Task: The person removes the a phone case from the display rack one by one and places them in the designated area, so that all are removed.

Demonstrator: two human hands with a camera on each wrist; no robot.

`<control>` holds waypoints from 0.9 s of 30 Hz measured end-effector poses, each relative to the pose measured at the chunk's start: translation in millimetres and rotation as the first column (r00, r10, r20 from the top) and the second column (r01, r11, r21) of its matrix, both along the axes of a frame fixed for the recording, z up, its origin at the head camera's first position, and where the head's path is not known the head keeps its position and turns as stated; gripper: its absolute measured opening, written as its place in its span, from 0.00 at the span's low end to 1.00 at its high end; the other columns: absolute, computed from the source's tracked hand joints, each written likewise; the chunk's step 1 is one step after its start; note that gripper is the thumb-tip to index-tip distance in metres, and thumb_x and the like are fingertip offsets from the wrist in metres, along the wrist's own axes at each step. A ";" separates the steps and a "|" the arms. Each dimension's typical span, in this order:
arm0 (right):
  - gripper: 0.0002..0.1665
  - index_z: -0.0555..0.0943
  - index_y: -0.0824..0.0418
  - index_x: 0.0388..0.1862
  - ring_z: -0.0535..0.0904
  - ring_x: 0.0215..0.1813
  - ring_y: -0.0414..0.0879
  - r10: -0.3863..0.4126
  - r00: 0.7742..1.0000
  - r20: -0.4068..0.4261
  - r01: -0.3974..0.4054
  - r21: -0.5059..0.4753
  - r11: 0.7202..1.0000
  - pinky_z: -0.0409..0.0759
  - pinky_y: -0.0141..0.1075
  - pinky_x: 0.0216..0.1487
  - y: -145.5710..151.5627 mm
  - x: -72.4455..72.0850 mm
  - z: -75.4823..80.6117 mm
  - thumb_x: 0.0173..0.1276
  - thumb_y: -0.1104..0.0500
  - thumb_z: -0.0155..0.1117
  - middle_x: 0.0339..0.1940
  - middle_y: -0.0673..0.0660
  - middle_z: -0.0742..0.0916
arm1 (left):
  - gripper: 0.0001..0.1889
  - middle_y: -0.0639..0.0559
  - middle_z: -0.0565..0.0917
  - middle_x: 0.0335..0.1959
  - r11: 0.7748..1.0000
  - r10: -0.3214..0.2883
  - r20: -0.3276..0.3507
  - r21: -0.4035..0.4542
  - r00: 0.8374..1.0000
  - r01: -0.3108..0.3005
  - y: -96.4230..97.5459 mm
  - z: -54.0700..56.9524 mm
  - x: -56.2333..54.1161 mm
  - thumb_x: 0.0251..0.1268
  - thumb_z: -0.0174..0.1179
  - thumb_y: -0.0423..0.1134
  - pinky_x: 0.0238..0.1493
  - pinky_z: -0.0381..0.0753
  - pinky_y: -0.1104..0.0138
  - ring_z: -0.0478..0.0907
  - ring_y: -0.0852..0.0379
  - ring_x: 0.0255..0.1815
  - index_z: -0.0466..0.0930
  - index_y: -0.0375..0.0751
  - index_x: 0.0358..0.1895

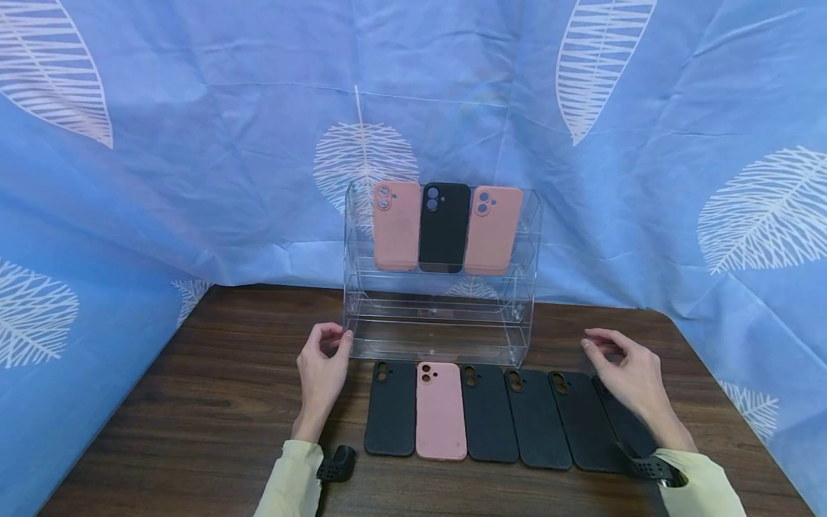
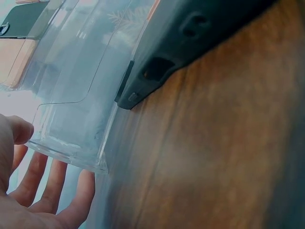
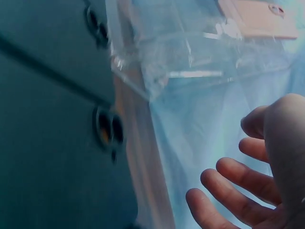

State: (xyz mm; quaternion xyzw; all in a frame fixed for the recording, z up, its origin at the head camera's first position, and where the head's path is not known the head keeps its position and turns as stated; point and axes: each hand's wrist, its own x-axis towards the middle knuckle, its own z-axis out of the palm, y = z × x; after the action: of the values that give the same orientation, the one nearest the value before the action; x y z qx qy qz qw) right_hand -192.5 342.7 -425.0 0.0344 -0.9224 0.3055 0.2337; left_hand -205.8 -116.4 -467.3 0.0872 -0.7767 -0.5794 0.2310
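A clear acrylic display rack [image 1: 439, 352] with stepped tiers stands at the back of the table. My left hand [image 1: 321, 370] grips its left front edge, the thumb [image 2: 21, 130] on one side of the plastic and the fingers on the other. On the top tier lean a pink phone case [image 1: 397, 230], a black phone case [image 1: 444, 230] and another pink case [image 1: 493, 233]. My right hand [image 1: 629, 373] hovers at the right end of a row of cases, fingers loosely bent and holding nothing; its wrist partly hides the last black case [image 1: 623, 420].
In front of the rack lies a row of several black cases [image 1: 491, 416] with one pink case [image 1: 441, 416] among them. A blue leaf-patterned cloth [image 1: 258, 143] hangs behind the brown wooden table [image 1: 213, 402]. Black straps [image 1: 336, 465] are on both wrists.
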 end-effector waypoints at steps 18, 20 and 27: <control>0.16 0.86 0.58 0.54 0.75 0.40 0.15 0.010 0.999 -0.048 -0.018 -0.159 0.987 0.75 0.16 0.37 -55.4 -21.2 13.3 0.74 0.52 0.64 0.46 0.59 0.90 | 0.11 0.43 0.87 0.47 1.000 0.005 -0.041 -0.024 0.999 -0.006 0.4 1.0 0.1 0.70 0.65 0.38 0.55 0.78 0.52 0.85 0.45 0.48 0.80 0.40 0.51; 0.16 0.86 0.58 0.54 0.76 0.40 0.16 0.011 0.999 -0.053 -0.020 -0.174 0.985 0.75 0.16 0.36 -59.7 -23.6 15.1 0.74 0.52 0.64 0.46 0.59 0.90 | 0.11 0.43 0.87 0.48 1.000 0.001 -0.044 -0.028 0.999 -0.002 0.3 2.5 -0.6 0.70 0.65 0.38 0.56 0.78 0.50 0.85 0.45 0.49 0.80 0.40 0.50; 0.15 0.87 0.60 0.52 0.78 0.39 0.18 0.000 0.996 -0.091 -0.024 -0.261 0.965 0.75 0.16 0.36 -76.1 -33.3 21.4 0.73 0.53 0.66 0.46 0.61 0.90 | 0.09 0.44 0.88 0.46 0.999 -0.002 -0.097 -0.053 0.995 -0.003 -1.4 11.6 -4.9 0.70 0.65 0.38 0.48 0.80 0.56 0.86 0.46 0.47 0.82 0.40 0.49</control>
State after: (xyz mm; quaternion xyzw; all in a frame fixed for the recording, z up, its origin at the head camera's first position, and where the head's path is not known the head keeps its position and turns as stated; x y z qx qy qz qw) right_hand -225.8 266.6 -403.5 0.0226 -0.8623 0.4242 0.2756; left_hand -210.7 -117.8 -455.8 0.0529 -0.7799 -0.5620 0.2706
